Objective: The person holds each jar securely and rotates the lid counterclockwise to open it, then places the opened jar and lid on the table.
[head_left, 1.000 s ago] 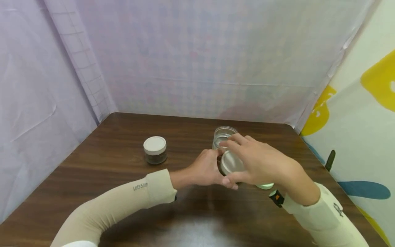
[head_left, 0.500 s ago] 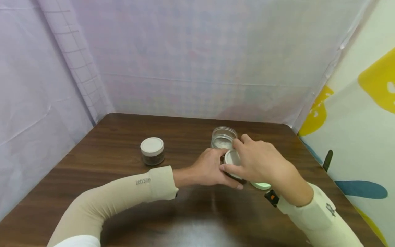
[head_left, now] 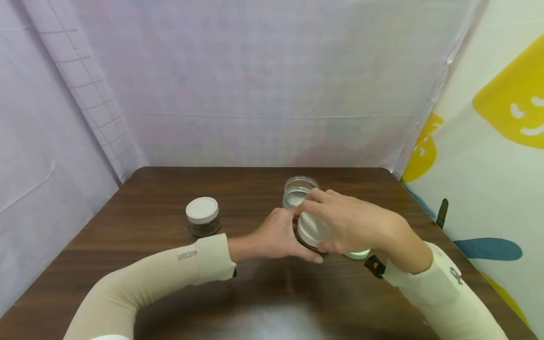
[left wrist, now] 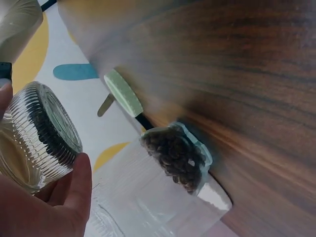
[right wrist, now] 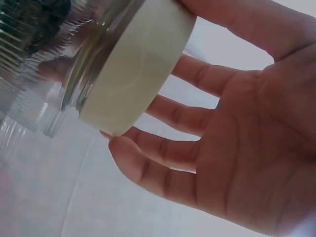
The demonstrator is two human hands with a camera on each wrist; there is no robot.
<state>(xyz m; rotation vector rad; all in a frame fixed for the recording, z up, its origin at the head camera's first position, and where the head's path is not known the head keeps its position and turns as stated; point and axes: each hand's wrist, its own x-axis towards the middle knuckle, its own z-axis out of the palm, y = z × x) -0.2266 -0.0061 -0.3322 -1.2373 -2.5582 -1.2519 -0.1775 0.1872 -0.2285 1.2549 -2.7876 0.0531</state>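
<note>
In the head view my left hand (head_left: 278, 235) grips a ribbed glass jar (left wrist: 44, 131) from the side. The left wrist view shows the jar's base, raised off the table, and dark contents inside. My right hand (head_left: 346, 222) holds a white lid (head_left: 313, 229) by its edge, fingers and thumb spread around the rim. Seen from the right wrist, the lid (right wrist: 140, 64) sits right at the jar's threaded mouth, and the jar is tilted. Just behind both hands stands an uncovered clear glass jar (head_left: 299, 185), partly hidden by the fingers.
A jar with a white lid (head_left: 202, 215) and dark contents stands on the left of the brown table (head_left: 161, 189). A pale green lid (head_left: 358, 254) lies under my right wrist. In the left wrist view, dark brown pieces (left wrist: 175, 155) fill the bottom of a clear jar.
The right fingers have shifted around the lid's rim, closing in and then spreading again. The left hand keeps its grip on the jar. The head view has swung slightly right.
</note>
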